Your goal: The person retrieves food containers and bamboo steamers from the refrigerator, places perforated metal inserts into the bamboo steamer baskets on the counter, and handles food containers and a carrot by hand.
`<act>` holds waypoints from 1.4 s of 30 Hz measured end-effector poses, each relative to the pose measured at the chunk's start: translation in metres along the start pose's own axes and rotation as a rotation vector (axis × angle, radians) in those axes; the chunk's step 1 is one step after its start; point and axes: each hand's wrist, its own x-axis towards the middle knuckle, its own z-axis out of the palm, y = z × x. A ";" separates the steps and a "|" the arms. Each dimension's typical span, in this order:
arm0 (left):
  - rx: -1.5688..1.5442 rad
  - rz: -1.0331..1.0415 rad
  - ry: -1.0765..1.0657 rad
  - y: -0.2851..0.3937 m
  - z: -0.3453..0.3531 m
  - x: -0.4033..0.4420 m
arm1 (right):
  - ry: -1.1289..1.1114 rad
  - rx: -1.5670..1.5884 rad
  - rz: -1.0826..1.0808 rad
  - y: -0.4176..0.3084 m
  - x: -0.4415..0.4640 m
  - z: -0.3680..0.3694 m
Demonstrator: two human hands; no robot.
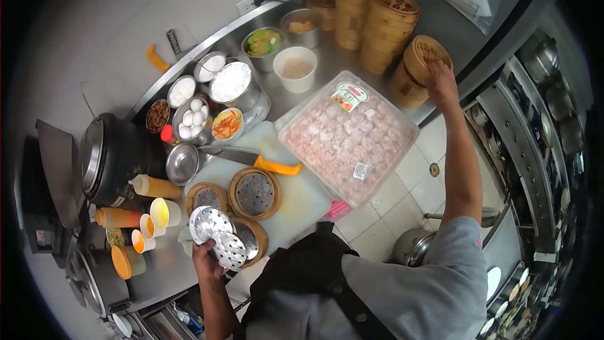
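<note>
My left hand [207,261] is closed around round perforated metal steamer liners [228,249] at the lower left. Beneath and beside them are small bamboo steamer baskets; one basket [255,193] has a perforated metal disc in its bottom. My right hand [442,85] reaches far out to the upper right and grips the rim of the top bamboo steamer [428,56] on a short stack. That top piece sits tilted over the bamboo steamer [408,90] below it. My right fingertips are partly hidden by the rim.
A large clear box of dumplings [349,145] overlaps the cutting board [302,204]. A knife with an orange handle [277,166] lies beside it. Taller steamer stacks [389,28], a bowl of eggs [192,118], sauce bottles [154,186] and a black cooker [129,157] surround the work area.
</note>
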 end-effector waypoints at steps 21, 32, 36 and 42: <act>-0.062 -0.289 -0.631 -0.058 0.120 0.030 | -0.648 1.699 0.531 -0.291 -0.183 -0.018; -0.095 -0.252 -0.635 -0.088 0.204 0.036 | -0.783 1.738 0.483 -0.198 -0.119 -0.012; -0.070 -0.188 -0.583 -0.107 0.238 0.032 | -0.750 1.399 0.191 -0.179 -0.094 -0.018; 0.058 -0.154 -0.461 -0.122 0.264 0.017 | -0.980 1.568 0.070 -0.161 -0.064 0.012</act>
